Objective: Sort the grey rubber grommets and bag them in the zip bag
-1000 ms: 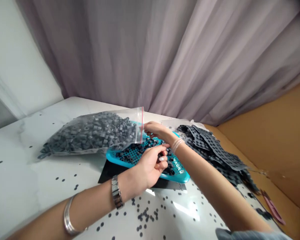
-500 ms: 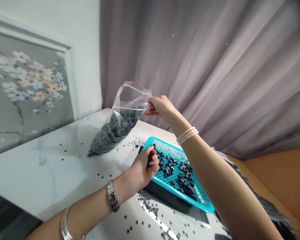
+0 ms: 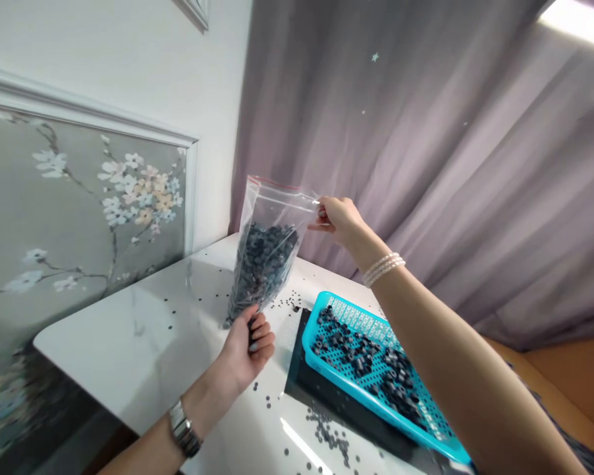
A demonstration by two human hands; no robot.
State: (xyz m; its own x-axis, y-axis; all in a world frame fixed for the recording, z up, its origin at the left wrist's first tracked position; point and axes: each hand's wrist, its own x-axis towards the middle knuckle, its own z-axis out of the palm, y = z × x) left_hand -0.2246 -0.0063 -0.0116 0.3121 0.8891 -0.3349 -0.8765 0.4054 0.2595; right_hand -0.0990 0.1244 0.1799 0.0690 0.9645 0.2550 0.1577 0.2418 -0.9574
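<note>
A clear zip-lock bag (image 3: 262,264) with a red line along its top is partly filled with small dark grey ring-like pieces. It stands nearly upright, its bottom on the white table. My right hand (image 3: 339,218) pinches the bag's upper right corner. In front of the bag, my left hand (image 3: 250,343) is closed around small black pieces, of which only a dark bit shows between thumb and fingers. To the right, a turquoise perforated basket (image 3: 321,297) holds many loose black ring-like pieces, and my right forearm hides part of it.
Under the basket lies a black flat tray or board (image 3: 297,376). Small dark round bits (image 3: 327,432) are scattered over the white marbled table (image 3: 129,336). A grey-purple curtain (image 3: 400,132) hangs behind, and an orange seat (image 3: 564,369) is at the right.
The bag has gone from slanting to nearly upright in my right hand. My left hand, still closed, has moved from the basket's edge to the bag's lower front. The view has shifted.
</note>
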